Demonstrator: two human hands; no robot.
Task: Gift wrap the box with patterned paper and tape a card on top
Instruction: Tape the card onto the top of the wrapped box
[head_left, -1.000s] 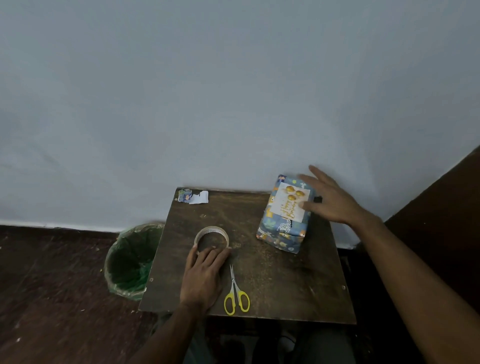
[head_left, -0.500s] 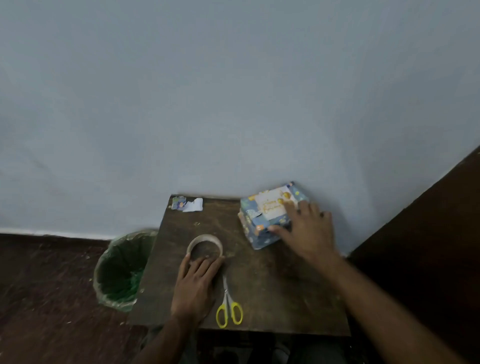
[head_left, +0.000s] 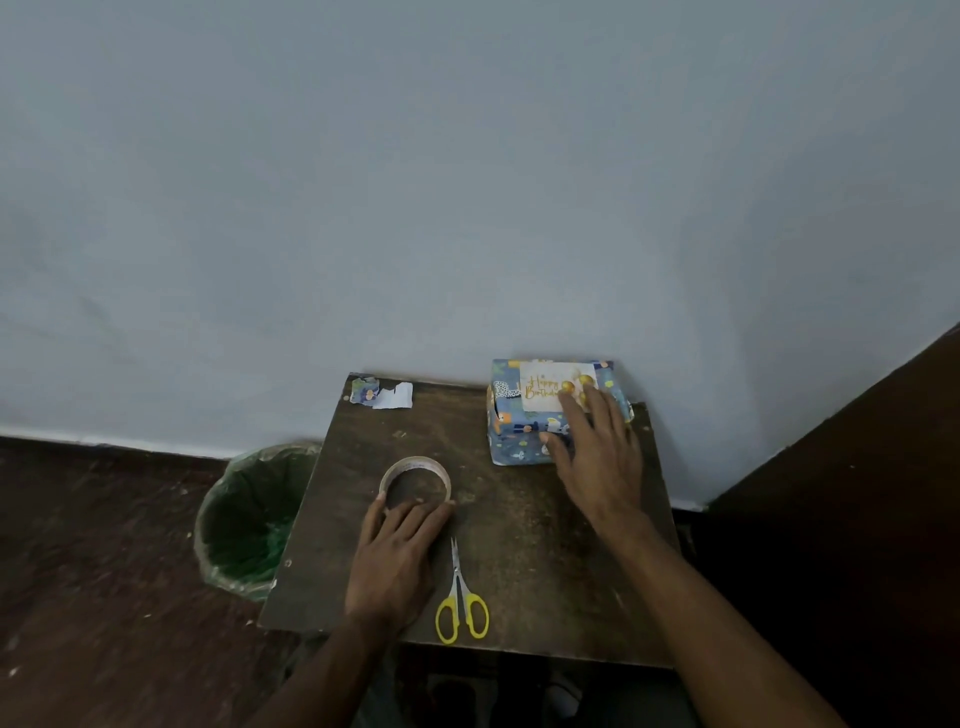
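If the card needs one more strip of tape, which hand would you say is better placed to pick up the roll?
Left. The left hand rests with fingertips at the tape roll; the right hand lies on the wrapped box.

The box (head_left: 519, 431), fully wrapped in blue paper printed with small multicoloured motifs, lay flat at the far right corner of the table (head_left: 519, 519), close against the wall. A white card (head_left: 545, 389) bearing gold "Happy Birthday" lettering and gold balloons lay flat on its top face, its right part covered by a hand. A roll of clear tape (head_left: 414, 480) lay flat near the table's centre, well apart from the box.
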